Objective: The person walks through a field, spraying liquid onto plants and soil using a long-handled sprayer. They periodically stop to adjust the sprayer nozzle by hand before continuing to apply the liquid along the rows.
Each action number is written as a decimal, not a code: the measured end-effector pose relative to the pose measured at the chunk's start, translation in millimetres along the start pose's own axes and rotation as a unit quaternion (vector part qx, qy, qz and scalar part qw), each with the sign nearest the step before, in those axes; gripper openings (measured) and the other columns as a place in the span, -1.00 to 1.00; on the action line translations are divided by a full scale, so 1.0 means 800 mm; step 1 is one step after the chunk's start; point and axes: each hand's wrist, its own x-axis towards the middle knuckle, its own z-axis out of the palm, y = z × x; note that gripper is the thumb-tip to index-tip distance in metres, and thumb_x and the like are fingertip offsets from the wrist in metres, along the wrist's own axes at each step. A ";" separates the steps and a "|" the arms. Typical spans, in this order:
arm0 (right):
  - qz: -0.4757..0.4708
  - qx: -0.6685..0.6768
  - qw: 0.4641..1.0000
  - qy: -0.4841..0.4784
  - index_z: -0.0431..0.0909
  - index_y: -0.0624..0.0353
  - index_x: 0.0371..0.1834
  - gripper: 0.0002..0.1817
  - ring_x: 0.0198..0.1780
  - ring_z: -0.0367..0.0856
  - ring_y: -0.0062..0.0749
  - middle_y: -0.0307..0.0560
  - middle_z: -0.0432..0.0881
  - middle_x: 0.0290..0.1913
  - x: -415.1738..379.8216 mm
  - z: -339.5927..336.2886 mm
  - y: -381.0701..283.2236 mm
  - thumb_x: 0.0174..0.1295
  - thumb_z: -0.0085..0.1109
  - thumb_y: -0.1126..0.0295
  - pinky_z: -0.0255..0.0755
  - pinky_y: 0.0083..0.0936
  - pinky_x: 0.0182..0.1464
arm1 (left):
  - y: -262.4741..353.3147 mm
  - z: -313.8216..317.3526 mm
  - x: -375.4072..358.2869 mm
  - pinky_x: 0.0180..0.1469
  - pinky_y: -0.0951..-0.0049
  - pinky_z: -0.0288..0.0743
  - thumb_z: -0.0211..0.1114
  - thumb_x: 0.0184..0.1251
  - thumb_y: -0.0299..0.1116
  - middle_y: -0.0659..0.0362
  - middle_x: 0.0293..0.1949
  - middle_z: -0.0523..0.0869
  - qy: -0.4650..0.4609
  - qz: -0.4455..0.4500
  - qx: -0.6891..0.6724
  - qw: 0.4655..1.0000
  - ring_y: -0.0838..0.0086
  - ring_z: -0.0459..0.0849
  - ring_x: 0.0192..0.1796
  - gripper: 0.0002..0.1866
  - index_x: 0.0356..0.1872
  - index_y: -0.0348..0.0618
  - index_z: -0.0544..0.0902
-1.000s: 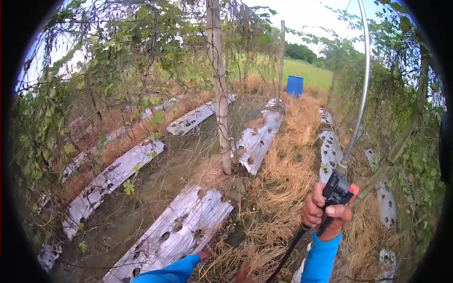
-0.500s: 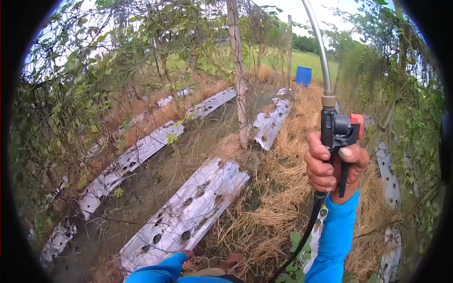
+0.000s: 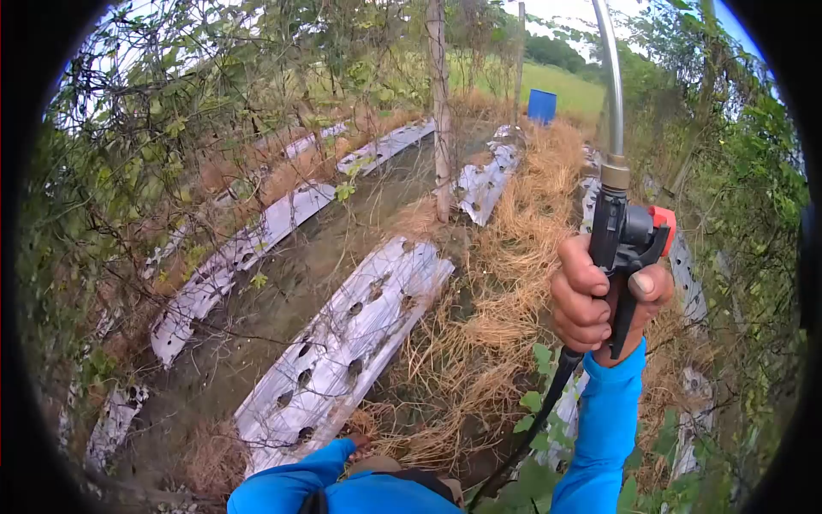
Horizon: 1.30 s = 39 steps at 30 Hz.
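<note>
My right hand (image 3: 586, 295) is closed around the black handle of a spray wand (image 3: 610, 224), thumb on its lever. A brass-coloured collar (image 3: 616, 174) joins the handle to a metal tube (image 3: 611, 86) that rises out of view. Red plastic (image 3: 664, 228) shows on the handle's right side. From beneath my fist a black hose (image 3: 541, 418) runs down to the bottom edge. Low in the view, my left hand (image 3: 360, 444) shows small beyond its blue sleeve, near a strip of silvery plastic mulch; its fingers are not clear.
Silvery mulch sheets (image 3: 347, 343) with holes lie in rows over the soil. Dry straw (image 3: 497, 343) covers the path. A wooden post (image 3: 442, 120) stands ahead, and a blue barrel (image 3: 541, 105) farther off. Tangled vines (image 3: 128, 197) hang on both sides.
The view has tilted down, so the barrel and post sit higher and more of my sleeve and body shows. The wand stands more upright, slightly farther right, still in my right hand.
</note>
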 end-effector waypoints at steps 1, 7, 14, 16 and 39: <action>0.007 0.016 1.000 -0.023 0.26 0.15 -0.37 -0.60 -0.65 0.25 -0.60 -0.21 0.27 -0.56 0.003 0.014 0.009 -0.03 0.29 0.20 0.18 -0.59 -0.66 | -0.001 -0.006 -0.002 -0.50 0.21 0.51 0.03 0.39 0.05 0.09 -0.37 0.71 0.019 0.043 0.016 0.999 0.33 0.62 -0.50 -0.55 -0.22 -0.12 0.68; -0.074 -0.121 0.975 0.170 0.23 0.15 -0.37 -0.58 -0.68 0.22 -0.62 -0.20 0.27 -0.56 0.040 0.121 0.088 0.05 0.29 0.15 0.21 -0.60 -0.68 | -0.044 -0.059 0.003 -0.43 0.27 0.54 0.08 0.32 0.01 0.12 -0.23 0.73 -0.052 0.194 0.081 0.976 0.40 0.68 -0.33 -0.62 -0.14 0.00 0.68; -0.109 -0.217 0.887 0.392 0.29 0.14 -0.29 -0.63 -0.68 0.26 -0.62 -0.24 0.29 -0.56 0.090 0.229 0.186 0.14 0.26 0.17 0.19 -0.65 -0.66 | -0.235 -0.143 0.026 -0.59 0.26 0.40 0.04 0.32 -0.07 0.06 -0.39 0.72 -0.091 -0.024 0.018 0.995 0.36 0.64 -0.51 -0.63 -0.22 -0.14 0.67; -0.114 -0.243 0.851 0.451 0.33 0.13 -0.27 -0.65 -0.67 0.25 -0.64 -0.26 0.29 -0.57 0.090 0.250 0.210 0.14 0.28 0.20 0.17 -0.67 -0.65 | -0.260 -0.144 0.005 -0.58 0.26 0.42 0.05 0.31 -0.08 0.06 -0.42 0.72 -0.076 -0.031 0.059 0.995 0.34 0.65 -0.51 -0.65 -0.25 -0.12 0.66; -0.182 -0.513 0.410 0.732 0.52 0.25 -0.45 -0.61 -0.53 0.29 -0.58 -0.28 0.41 -0.60 -0.243 0.598 0.483 0.05 0.42 0.13 0.25 -0.50 -0.46 | -0.576 -0.046 -0.159 -0.39 0.18 0.51 0.13 0.25 -0.05 0.12 -0.40 0.67 -0.033 -0.009 0.018 0.999 0.25 0.59 -0.42 -0.68 -0.27 -0.07 0.66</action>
